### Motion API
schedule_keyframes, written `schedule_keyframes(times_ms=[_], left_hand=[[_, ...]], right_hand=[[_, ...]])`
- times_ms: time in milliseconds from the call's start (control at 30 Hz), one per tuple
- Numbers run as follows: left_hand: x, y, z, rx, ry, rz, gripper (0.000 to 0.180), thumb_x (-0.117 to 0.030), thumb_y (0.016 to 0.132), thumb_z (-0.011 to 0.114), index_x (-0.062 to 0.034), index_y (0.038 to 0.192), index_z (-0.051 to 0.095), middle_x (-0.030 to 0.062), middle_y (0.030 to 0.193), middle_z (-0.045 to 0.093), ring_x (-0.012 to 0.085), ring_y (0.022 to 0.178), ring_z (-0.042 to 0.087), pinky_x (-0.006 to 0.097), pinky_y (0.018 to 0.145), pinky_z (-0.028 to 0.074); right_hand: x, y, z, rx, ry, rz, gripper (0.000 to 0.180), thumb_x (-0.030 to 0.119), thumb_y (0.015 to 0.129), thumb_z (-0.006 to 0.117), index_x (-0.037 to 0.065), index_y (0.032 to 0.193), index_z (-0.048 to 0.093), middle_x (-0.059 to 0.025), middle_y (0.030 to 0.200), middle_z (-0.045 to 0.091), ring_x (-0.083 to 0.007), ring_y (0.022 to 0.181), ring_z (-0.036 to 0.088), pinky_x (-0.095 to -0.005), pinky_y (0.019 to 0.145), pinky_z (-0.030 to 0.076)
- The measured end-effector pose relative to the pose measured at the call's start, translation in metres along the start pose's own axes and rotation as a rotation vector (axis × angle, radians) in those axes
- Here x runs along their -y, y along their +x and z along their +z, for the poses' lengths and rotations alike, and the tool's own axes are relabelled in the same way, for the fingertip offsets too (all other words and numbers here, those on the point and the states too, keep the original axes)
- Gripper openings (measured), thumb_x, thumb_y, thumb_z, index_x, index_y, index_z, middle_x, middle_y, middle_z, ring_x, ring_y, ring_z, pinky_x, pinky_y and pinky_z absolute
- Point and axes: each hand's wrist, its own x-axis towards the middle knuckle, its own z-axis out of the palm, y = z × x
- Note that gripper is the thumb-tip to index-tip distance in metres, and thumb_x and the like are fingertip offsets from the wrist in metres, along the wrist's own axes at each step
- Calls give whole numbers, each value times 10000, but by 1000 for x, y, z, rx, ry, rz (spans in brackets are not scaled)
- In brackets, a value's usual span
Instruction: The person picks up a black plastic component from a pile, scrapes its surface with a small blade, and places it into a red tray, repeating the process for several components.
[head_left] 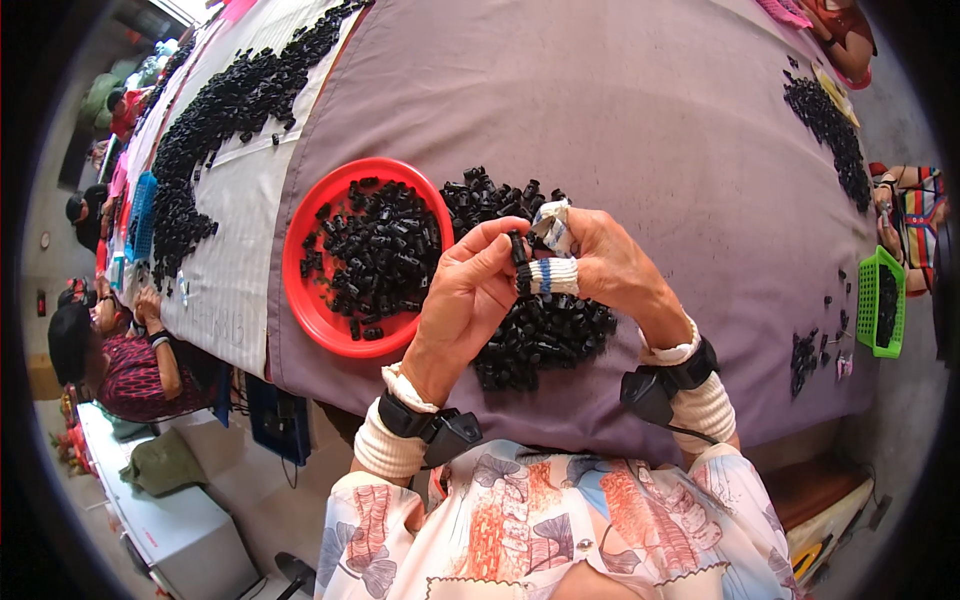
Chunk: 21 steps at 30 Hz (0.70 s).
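Observation:
Just above the table, my left hand pinches a small black plastic part between thumb and fingertips. My right hand meets it from the other side, fingers closed at the same part; white cloth covers wrap some of its fingers. How the right fingertips grip is partly hidden by the cloth. Below and behind both hands spreads a loose pile of similar black parts. To the left of my left hand stands a round red basin holding many more of them.
A purple-grey cloth covers the table. At far left, a long heap of black parts lies on white cloth, with a person seated nearby. On the right are scattered parts, a green basket and another person.

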Motion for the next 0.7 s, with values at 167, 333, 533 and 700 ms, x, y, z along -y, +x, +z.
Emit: schedule_keyframes(times_ms=[167,333,533,700], left_hand=[[-1,-2,-1,19,16,11,227,-97,893,523,14,1088,552,59,906,620,114,818,589,283,800,472],[-2,-4,7,-46,157,57,193,-43,845,561,8,1030,581,50,896,611,113,826,581,270,792,466],[-1,-3,3,-82,145,66,185,-63,859,543,10,1024,584,53,878,608,106,819,574,260,762,464],[-4,-7,4,-65,101,54,209,-100,901,502,21,1058,570,51,869,609,98,804,570,252,765,467]], right_hand=[[-2,2,2,-19,-36,3,312,227,664,714,4,801,544,-69,645,523,-146,586,474,-303,539,396],[5,1,4,-10,-70,0,311,221,661,722,8,801,543,-59,642,518,-138,584,472,-299,533,392],[10,1,7,-13,-4,74,301,230,675,732,27,807,554,-15,624,517,-92,564,478,-261,495,396],[7,3,8,-34,-10,89,268,222,711,719,46,842,565,40,611,476,-35,495,441,-194,405,348]])
